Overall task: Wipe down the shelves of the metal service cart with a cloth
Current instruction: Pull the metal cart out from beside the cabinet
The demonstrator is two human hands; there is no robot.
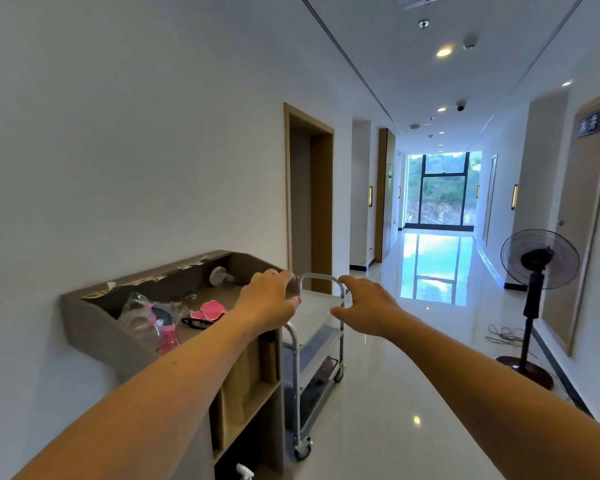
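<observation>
Head view: hands [269, 301] above cart [321, 308]

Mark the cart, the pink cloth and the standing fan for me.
cart [317, 308], head view, on its bare top shelf.
pink cloth [210, 310], head view, middle of the fabric.
standing fan [540, 259], head view, centre of the grille.

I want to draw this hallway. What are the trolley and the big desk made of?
The service cart looks like metal: thin pale tubes, flat smooth shelves, small wheels; a painted or brushed finish, hard to tell. The desk looks like wood board with a matte grey-brown skin, and its cubby shelves show a lighter wood tone.
</observation>
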